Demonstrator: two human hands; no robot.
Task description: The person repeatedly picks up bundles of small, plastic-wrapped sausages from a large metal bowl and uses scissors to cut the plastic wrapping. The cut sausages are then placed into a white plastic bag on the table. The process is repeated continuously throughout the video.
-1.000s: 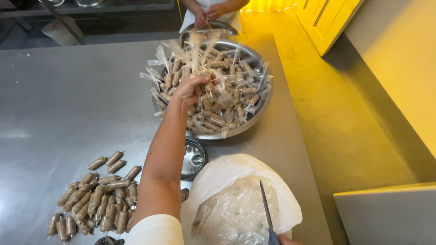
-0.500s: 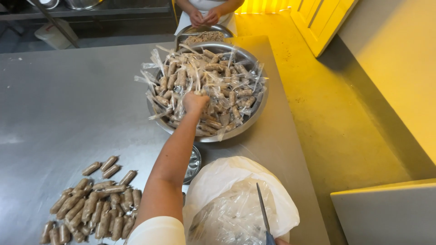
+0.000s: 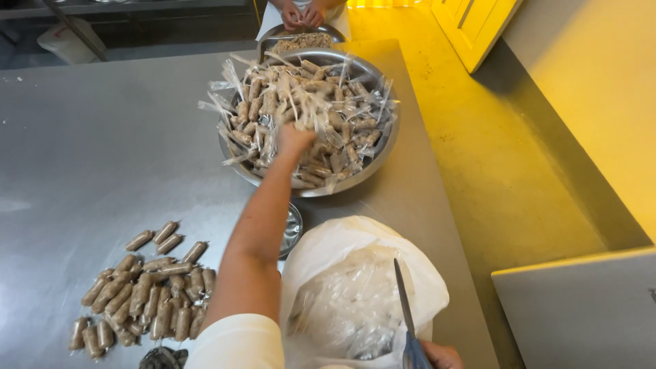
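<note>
Dozens of small brown rolls, each sealed in clear plastic with twisted tails, are heaped in a wide steel bowl point(image 3: 383, 147) at the far end of a brushed steel table point(image 3: 102, 157). The left hand point(image 3: 294, 140) is stretched out over the near side of that heap and is closed loosely among the wrapped rolls point(image 3: 321, 96); several appear to be gathered in the fingers, though exactly how many cannot be told. The right hand point(image 3: 441, 355) is seen only at the bottom edge, curled around the blue handles of a pair of scissors point(image 3: 404, 307), whose slim blade is held pointing up over an open white plastic bag point(image 3: 321, 253).

By the look of it, the step in hand is picking up a handful from the bowl. A firm but gentle grip seems called for, since the film is slick and the tails are tangled with their neighbours, so extra rolls could be dragged out.

Crumpled clear offcuts are seen inside the bag, glossy and thin. On the near left of the table, a group of trimmed rolls point(image 3: 143, 294) is laid close together, short, cylindrical and without tails. A small round steel dish point(image 3: 292, 229) is partly hidden beneath the forearm, between bag and bowl. Beyond the bowl, another person's hands point(image 3: 304, 14) are held over a tray of brown crumbly mixture point(image 3: 304, 42).
</note>
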